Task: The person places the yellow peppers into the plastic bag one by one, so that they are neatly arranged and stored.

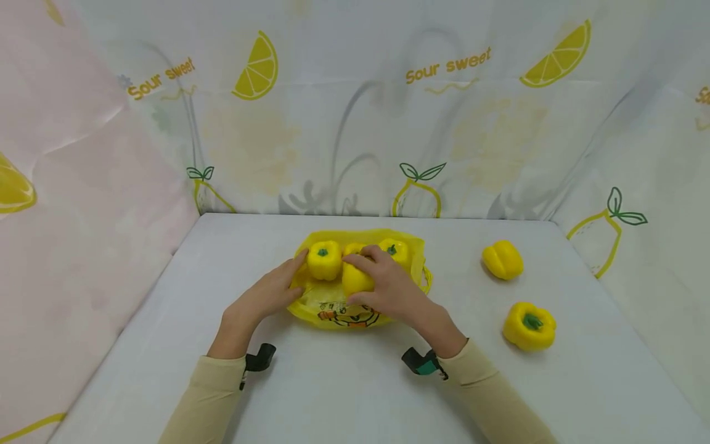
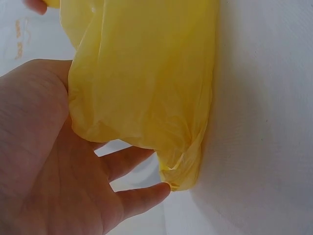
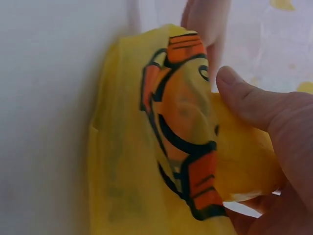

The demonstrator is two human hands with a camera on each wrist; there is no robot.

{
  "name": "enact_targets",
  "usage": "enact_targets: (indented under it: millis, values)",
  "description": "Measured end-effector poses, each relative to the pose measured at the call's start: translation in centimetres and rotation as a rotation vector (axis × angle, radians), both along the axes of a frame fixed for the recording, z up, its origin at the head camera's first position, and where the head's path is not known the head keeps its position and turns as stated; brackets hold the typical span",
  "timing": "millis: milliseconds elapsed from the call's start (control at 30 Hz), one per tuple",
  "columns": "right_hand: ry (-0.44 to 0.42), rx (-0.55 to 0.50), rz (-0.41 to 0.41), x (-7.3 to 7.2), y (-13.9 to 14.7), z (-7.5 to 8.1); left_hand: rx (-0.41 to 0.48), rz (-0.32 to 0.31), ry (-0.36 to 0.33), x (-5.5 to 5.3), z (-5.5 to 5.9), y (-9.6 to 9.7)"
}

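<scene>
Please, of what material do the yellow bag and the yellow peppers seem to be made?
The yellow bag: probably thin plastic film, slightly glossy; it wrinkles finely and looks translucent.
The yellow peppers: smooth, slightly glossy, with rounded lobes and some green stems showing; real vegetable flesh or moulded imitation, the look leaves open.

Bag (image 2: 142, 73): thin plastic film, crinkled, faintly glossy. Bell peppers (image 1: 357, 280): smooth, glossy. Tabletop (image 1: 344, 382) looks matt, finely textured. Backdrop (image 1: 327, 117): matt, cloth-like, lightly creased. Sleeves (image 1: 211, 391): matt cloth.

Lemon-printed walls (image 1: 344, 37) enclose a white tabletop (image 1: 333, 388) on three sides.
</scene>
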State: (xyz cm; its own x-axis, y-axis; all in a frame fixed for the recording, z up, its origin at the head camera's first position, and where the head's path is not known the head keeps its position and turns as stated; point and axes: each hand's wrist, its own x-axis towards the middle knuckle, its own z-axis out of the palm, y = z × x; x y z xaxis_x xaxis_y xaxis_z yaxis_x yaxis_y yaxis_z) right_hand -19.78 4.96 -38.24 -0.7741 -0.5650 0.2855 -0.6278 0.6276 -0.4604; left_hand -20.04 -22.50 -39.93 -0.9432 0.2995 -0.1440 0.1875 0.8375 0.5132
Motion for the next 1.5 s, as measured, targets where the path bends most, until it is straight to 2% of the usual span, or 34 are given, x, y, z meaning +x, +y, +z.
enact_targets:
  millis: [133, 300, 367, 567, 700, 800, 1000, 1167, 1367, 1500]
  values:
    - [0.089, 0.081, -0.006, 0.5, -1.3, -1.4, 0.006, -0.011, 0.01, 0.0, 0.1, 0.1]
    - [0.137, 0.122, -0.033, 1.0, -1.9, -1.9, 0.006, -0.009, 0.004, -0.1, 0.1, 0.1]
    - [0.117, 0.147, -0.037, 1.2, -2.0, -1.9, 0.005, -0.008, 0.001, 0.0, 0.1, 0.1]
    - [-0.043, 0.268, 0.04, 1.6, -1.9, -1.4, 0.005, -0.009, 0.006, 0.1, 0.1, 0.1]
    - [-0.123, 0.264, 0.072, 1.8, -1.7, -0.9, 0.003, -0.015, 0.013, 0.1, 0.1, 0.1]
    - [-0.139, 0.224, 0.081, 1.8, -1.8, -0.9, 0.012, -0.018, 0.013, 0.0, 0.0, 0.0]
    - [-0.07, 0.133, 0.047, 1.7, -2.8, -1.8, 0.014, -0.025, 0.0, 0.0, 0.0, -0.2]
    - [0.034, 0.065, 0.039, 1.6, -4.2, -2.1, 0.017, -0.041, 0.002, 0.1, 0.3, -0.4]
    - [0.173, 0.139, 0.042, 1.7, -5.4, -2.8, 0.024, -0.044, 0.021, 0.1, 0.0, -0.5]
    - [0.23, 0.161, 0.031, 2.0, -5.5, -3.2, 0.037, -0.032, 0.018, 0.0, -0.1, -0.4]
